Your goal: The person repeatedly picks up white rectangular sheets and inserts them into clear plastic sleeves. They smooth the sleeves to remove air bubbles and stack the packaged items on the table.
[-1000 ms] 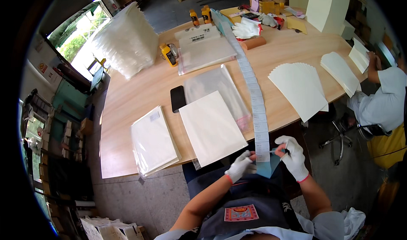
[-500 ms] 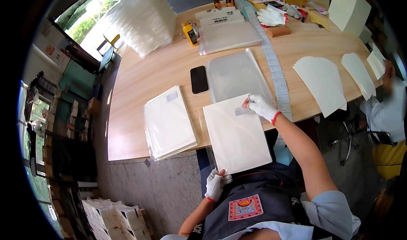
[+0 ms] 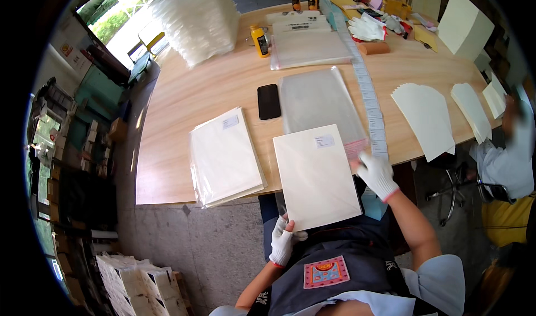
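Note:
My left hand (image 3: pixel 283 241), in a white glove, pinches the lower left corner of a cream sheet (image 3: pixel 317 182) with a small white label near its top. The sheet leans from my lap onto the table edge; a sliver of clear plastic shows beside its lower left. My right hand (image 3: pixel 374 172), gloved, is off the sheet at its right side, close to the strip of labels (image 3: pixel 365 90); motion smears its fingers. Under the sheet's top end lies a stack of clear plastic bags (image 3: pixel 318 101) with a pink edge. Left of it rests a pile of bagged cream sheets (image 3: pixel 226 159), the top one labelled.
A black phone (image 3: pixel 268 102) lies beside the bags. Farther back are a yellow bottle (image 3: pixel 259 41), more clear bags (image 3: pixel 310 51) and a tall plastic-wrapped stack (image 3: pixel 195 23). Fanned cream sheets (image 3: pixel 424 115) lie at right, where another person (image 3: pixel 505 165) sits.
My right hand has left the label on the sheet and moved right and down. The label now lies uncovered. My left hand keeps its hold on the corner.

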Available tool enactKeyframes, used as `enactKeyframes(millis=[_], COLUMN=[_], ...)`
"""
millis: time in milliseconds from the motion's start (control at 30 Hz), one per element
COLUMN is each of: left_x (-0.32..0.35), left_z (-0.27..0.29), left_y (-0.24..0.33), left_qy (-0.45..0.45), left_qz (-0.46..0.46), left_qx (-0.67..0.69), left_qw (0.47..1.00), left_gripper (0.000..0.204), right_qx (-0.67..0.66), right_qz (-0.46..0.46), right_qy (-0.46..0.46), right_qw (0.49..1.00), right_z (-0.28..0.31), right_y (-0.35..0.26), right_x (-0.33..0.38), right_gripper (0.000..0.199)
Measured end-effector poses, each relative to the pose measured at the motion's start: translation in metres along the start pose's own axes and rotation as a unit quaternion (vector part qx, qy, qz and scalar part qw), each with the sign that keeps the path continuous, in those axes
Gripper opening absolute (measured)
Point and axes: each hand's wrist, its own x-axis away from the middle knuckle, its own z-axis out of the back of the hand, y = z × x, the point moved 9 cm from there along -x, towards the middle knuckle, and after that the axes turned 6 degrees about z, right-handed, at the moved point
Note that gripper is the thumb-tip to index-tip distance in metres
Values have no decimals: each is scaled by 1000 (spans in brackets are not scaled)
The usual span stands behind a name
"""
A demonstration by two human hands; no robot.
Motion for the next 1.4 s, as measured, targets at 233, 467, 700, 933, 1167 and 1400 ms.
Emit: enactKeyframes(millis=[233, 467, 700, 933, 1167, 1400], left_x=[9, 31, -5, -7, 36, 4], left_z=[-1, 121, 179, 202, 109, -19], left_y=[74, 186, 195, 190, 179, 146], left_qy=[52, 256, 412, 499, 359, 187], left_qz=[-250, -444, -342, -395, -558, -560], left_qx=[-315, -132, -603, -565, -381, -459], left_qw=[914, 848, 592, 525, 644, 664], left_gripper=[32, 26, 34, 53, 51, 38], right_qx=[-399, -365, -116, -492, -503, -557], right_qz=[-140, 81, 101, 14, -276, -372], right_qy=[-256, -196, -190, -89, 408, 321], right_qw=[869, 906, 970, 866, 710, 670], right_z=[-109, -151, -163, -84, 40, 49], right_y=[15, -124, -196, -74, 231, 336], right_x=[79, -51, -80, -31, 97, 121], right_gripper=[15, 26, 34, 21, 11, 19])
